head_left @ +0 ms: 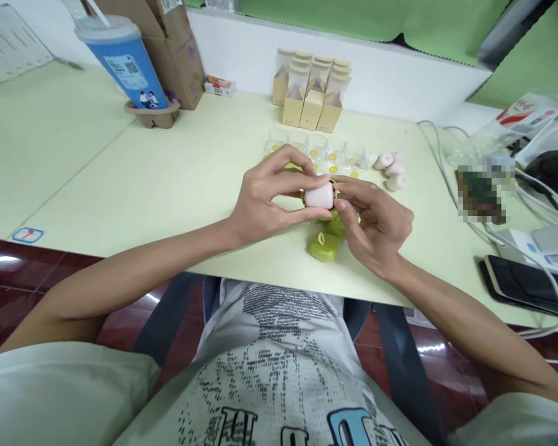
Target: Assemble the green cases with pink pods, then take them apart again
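Note:
Both hands meet over the pale yellow-green table [134,179]. My left hand [265,195] pinches a small pale pink rounded piece [319,196] between thumb and fingers. My right hand [376,226] has its fingers closed against the right end of the same pink piece, where a thin green rim shows. Right under the hands lie green pieces with yellow rings [324,246]. Behind the hands stands a row of small clear cups with yellow dots [316,152]. Three more pink pieces [393,170] lie to the right of that row.
Several small beige cartons [312,93] stand at the back wall. A blue drink cup [123,62] in a brown holder and a cardboard box [177,46] are at back left. Cables [451,186], a dark phone [525,285] and plastic bags lie at the right.

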A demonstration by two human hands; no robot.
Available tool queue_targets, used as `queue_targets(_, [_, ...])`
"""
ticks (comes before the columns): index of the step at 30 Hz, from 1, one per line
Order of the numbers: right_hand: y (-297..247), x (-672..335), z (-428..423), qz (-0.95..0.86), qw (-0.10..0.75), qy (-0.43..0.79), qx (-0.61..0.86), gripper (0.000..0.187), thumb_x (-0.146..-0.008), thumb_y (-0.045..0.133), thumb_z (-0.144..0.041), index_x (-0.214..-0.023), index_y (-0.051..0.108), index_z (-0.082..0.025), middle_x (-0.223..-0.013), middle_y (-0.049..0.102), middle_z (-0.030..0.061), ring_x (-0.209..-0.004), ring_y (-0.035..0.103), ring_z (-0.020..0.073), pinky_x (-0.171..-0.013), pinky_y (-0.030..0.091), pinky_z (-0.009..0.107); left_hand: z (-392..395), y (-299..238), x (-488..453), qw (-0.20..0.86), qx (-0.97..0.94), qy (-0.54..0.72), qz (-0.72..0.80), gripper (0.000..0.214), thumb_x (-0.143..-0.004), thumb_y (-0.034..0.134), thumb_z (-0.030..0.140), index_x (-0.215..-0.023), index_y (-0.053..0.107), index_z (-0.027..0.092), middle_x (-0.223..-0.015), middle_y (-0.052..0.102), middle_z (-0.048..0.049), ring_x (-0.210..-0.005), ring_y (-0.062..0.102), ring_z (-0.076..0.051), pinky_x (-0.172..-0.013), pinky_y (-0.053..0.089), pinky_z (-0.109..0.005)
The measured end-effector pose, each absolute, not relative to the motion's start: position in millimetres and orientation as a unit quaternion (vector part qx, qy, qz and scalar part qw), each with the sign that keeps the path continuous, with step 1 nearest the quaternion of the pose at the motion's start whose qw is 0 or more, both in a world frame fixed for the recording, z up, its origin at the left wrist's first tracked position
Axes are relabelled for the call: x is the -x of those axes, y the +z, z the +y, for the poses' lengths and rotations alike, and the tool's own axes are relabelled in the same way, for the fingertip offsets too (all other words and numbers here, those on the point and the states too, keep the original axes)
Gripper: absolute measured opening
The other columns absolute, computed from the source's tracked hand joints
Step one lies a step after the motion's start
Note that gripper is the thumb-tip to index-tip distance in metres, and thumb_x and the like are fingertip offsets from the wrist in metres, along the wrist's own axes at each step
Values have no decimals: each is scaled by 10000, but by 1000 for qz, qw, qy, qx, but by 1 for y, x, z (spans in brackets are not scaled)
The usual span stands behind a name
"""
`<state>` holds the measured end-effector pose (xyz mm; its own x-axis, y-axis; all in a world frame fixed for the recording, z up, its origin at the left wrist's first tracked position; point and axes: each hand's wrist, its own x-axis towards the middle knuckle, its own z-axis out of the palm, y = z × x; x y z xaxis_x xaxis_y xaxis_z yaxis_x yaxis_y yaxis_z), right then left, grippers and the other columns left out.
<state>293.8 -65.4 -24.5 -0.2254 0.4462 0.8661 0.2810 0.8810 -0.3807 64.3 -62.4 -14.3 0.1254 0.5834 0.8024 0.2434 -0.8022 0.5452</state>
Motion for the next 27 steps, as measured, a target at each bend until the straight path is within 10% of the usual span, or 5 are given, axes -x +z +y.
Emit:
queue_targets(5, [-17, -296, -62, -785, 545, 168, 240, 478, -1069, 778, -499, -1515, 697, -349, -1355, 785, 71, -914, 783, 197, -710, 717, 364, -54, -17, -62, 195, -742, 591, 249, 587, -828, 942, 710, -1259, 835, 326, -1258, 733, -52, -1202, 795, -252, -949, 768, -404])
queue_targets(10, [-12, -302, -50, -809, 491, 161, 281, 480, -990, 841, -613, -1346, 759, -300, -1325, 776, 75, -821, 673, 174, -587, 603, 328, -52, -18, -62, 285, -753, 543, 239, 736, -807, 963, 714, -1424, 772, 360, -1572, 651, -98, -1489, 682, -350, -1142, 713, -531])
queue_targets(16, [-7, -315, -30, -720, 580, 107, 367, 499, -1006, 781, -630, -1367, 691, -298, -1266, 731, 88, -980, 671, 244, -668, 615, 383, -63, -7, -55, 209, -798, 514, 235, 157, -1068, 793, 440, -1131, 850, 308, -1688, 635, -61, -1614, 592, -324, -1377, 502, -625])
queue_targets(21, [-6, -312, -37, -774, 535, 112, 320, 482, -1041, 734, -608, -1409, 685, -301, -1291, 714, 94, -976, 691, 235, -643, 634, 360, -61, -7, -54, 226, -804, 494, 245, 715, -990, 876, 470, -1624, 564, 363, -1781, 542, -106, -1705, 480, -342, -1438, 403, -611])
queue_targets(27, [-2, -320, -26, -769, 507, 125, 369, 523, -1037, 744, -540, -1498, 689, -299, -1379, 650, 105, -935, 741, 205, -767, 701, 381, -50, -5, -44, 174, -731, 593, 291, 454, -1011, 831, 408, -1402, 644, 269, -1032, 828, -30, -1191, 809, -253, -1204, 587, -505])
